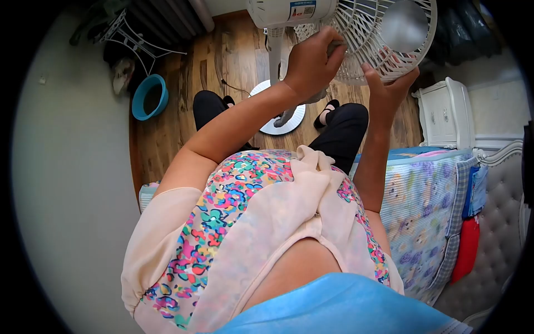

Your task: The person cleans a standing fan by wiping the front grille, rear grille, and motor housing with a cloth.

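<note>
A white electric fan [289, 14] stands in front of me, its round cage grille [356, 33] facing to the right. My right hand [389, 83] grips the lower rim of that grille, thumb on the near side and fingertips showing through the bars. Against the grille's back side, my left hand [317, 58] is closed with thumb and fingers pinched together. Something small and greyish shows at its fingertips, too little to name. Below, the fan's pole [275, 61] runs down to a round white base [292, 123] between my feet. A grey piece [286, 116] lies over the base.
A blue basin [150, 97] sits on the wooden floor [194, 67] at left, near a white metal rack [130, 42]. On the right are a white bedside cabinet [446, 114] and a bed with a floral cover [417, 211]. A wall [78, 183] closes off the left side.
</note>
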Demonstrator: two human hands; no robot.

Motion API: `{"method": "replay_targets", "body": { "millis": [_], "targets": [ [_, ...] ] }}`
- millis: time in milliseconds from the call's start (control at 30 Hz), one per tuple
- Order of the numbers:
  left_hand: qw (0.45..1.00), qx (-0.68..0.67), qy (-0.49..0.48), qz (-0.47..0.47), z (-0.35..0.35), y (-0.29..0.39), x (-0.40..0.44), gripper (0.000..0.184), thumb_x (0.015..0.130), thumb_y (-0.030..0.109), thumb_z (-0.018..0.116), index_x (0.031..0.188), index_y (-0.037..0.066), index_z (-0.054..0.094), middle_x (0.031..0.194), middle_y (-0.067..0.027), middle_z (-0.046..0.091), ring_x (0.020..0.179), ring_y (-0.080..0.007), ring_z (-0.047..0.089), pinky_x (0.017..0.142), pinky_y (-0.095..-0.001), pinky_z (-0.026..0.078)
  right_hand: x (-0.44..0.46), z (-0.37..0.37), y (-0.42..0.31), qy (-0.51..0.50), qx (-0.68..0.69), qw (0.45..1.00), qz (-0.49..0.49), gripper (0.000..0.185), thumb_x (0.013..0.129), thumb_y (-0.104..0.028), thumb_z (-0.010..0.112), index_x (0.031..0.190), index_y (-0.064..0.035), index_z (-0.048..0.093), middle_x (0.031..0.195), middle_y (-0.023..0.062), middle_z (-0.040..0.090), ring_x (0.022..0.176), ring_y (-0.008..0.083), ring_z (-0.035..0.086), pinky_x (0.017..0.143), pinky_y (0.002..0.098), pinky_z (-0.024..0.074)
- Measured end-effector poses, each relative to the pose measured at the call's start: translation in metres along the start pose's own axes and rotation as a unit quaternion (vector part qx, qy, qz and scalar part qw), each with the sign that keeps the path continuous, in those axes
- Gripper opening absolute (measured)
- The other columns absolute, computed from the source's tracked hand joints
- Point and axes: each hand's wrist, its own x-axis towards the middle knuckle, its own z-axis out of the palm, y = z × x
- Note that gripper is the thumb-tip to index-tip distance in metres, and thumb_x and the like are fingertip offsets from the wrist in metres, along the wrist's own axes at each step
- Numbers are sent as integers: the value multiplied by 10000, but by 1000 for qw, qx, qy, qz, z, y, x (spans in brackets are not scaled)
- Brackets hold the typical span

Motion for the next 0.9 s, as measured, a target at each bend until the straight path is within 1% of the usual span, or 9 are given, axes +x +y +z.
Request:
{"method": "replay_targets", "body": {
  "millis": [133,200,500,567,633,700,767,867,900],
  "targets": [
    [1000,-23,-5,-13,-3,-1,-3,192,938,189,667,1050,44,612,835,-113,711,721,-227,693,659,-330,523,0,1,2,-4,3,1000,1,774,766,-49,771,1392,-24,316,1296,190,525,1186,241,570,1027,363,473],
    [985,-58,-81,-139,-10,-6,-14,215,935,195,667,1069,37,611,850,-86,702,737,-168,658,697,-307,518,2,0,0,-1,-7,1000,12,791,776,-52,764,1414,-22,298,1309,193,512,1199,248,560,1036,368,463],
    [967,-142,-31,-207,-27,-15,-39,314,955,201,643,1173,-19,593,1033,-96,677,925,-135,625,818,-274,503,-9,-2,0,35,-43,998,15,869,827,-139,772,1492,-34,223,1328,166,445,1231,270,518,1037,395,439],
    [961,-172,-23,-213,-32,-12,-44,315,961,198,639,1176,-27,593,1031,-90,675,935,-131,629,825,-266,503,-21,0,-9,157,-242,951,-107,875,814,-103,766,1495,-5,224,1377,208,411,1265,298,497,1077,416,407],
    [954,-204,-15,-218,-37,-8,-46,316,967,196,635,1178,-35,592,1030,-84,673,944,-128,632,832,-259,504,-33,3,-15,170,-231,944,-161,834,843,-155,759,1478,12,245,1350,175,442,1245,318,498,1066,448,416],
    [942,-240,-4,-235,-40,-4,-49,302,987,185,617,1197,-29,586,1053,-69,665,947,-110,634,816,-242,509,-52,12,-16,22,-92,977,-189,855,815,-185,790,1465,25,276,1371,178,431,1273,302,463,1084,448,392],
    [935,-273,29,-224,-38,-8,-52,301,997,183,603,1216,-21,572,1064,-64,660,929,-101,632,794,-232,513,-64,24,-15,-152,-148,959,-187,869,790,-213,802,1465,6,299,1380,170,428,1249,290,477,1059,427,417],
    [897,-360,74,-245,-43,6,-54,303,1009,182,582,1237,-16,551,1094,-64,641,943,-102,611,811,-238,504,-90,60,-20,-224,-122,961,-102,914,794,-230,793,1508,-31,260,1410,158,429,1222,297,513,1059,405,424],
    [865,-410,87,-276,-46,10,-55,306,1011,182,576,1239,-20,543,1112,-69,628,975,-113,591,850,-254,491,-105,68,-12,-237,58,968,60,924,807,-241,781,1527,-44,235,1421,154,428,1238,287,508,1071,396,413]
  ]
}}
